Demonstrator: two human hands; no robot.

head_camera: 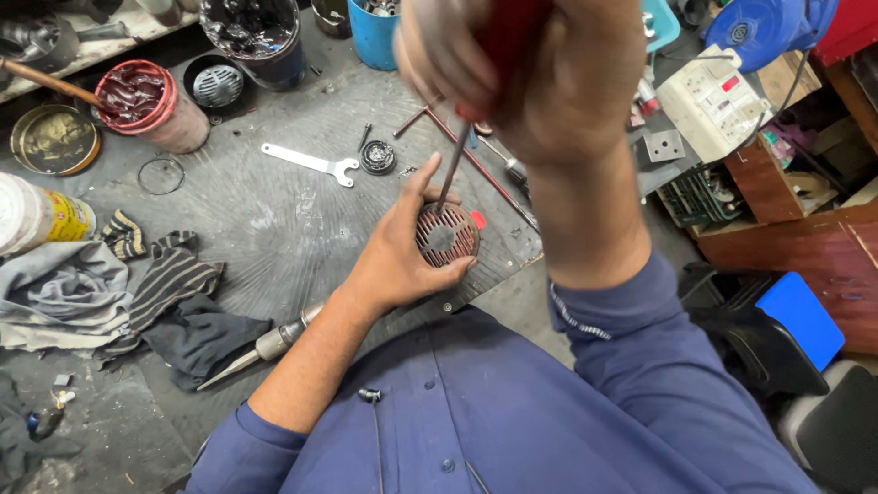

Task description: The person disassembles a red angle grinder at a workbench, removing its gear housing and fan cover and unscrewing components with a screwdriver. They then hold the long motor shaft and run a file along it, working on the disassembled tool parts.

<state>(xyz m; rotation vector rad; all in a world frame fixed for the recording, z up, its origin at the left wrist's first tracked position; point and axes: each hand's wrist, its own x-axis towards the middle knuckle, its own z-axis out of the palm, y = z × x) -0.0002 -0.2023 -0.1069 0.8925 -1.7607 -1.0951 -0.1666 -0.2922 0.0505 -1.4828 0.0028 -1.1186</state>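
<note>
- Right hand (549, 78) is fisted around a red-handled screwdriver (455, 165), its long shaft slanting down and slightly left, tip on the round grille (448, 234)
- Left hand (398, 256) cups that grille, fingers wrapped on its rim
- Grille sits near the mat's (274, 220) front edge; bare mat lies left of it
- Flat wrench (311, 164) lies beyond, well apart
</note>
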